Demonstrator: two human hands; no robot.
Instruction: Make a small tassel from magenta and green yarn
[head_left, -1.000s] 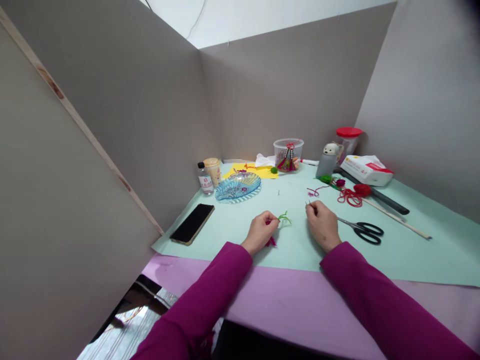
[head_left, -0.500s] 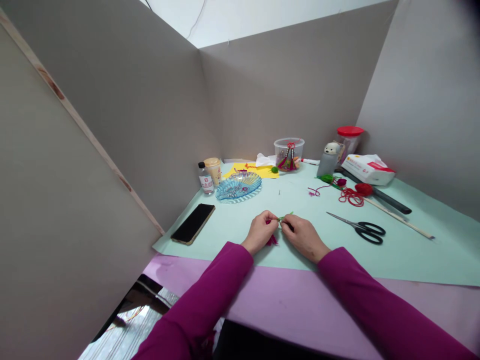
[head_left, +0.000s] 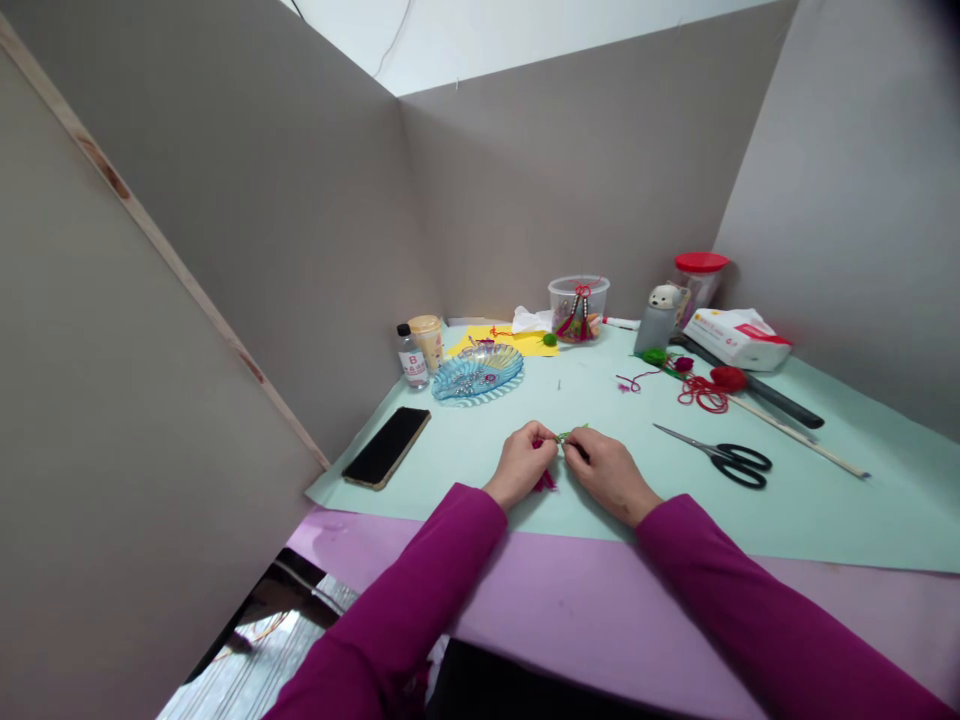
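Close together over the pale green sheet [head_left: 480, 510], both hands work at a small bundle of yarn. My left hand [head_left: 523, 465] is closed on a magenta yarn tassel [head_left: 547, 480], whose strands hang out below the fingers. My right hand [head_left: 606, 472] pinches green yarn [head_left: 577, 430] beside it; a short green end sticks out above the fingers. The spot where the green yarn meets the tassel is mostly hidden by the fingertips. Scissors [head_left: 720, 455] with black handles lie to the right of my right hand.
A phone [head_left: 386, 448] lies at left, with a blue shell-shaped dish [head_left: 478, 376] of beads behind it. At right are red yarn [head_left: 705, 393], a thin stick [head_left: 799, 435] and a tissue pack [head_left: 737, 338]. A clear tub [head_left: 592, 295] with tassels stands at the back.
Both hands stay in nearly the same place. The green yarn end above my right fingers has shifted very slightly to the right.
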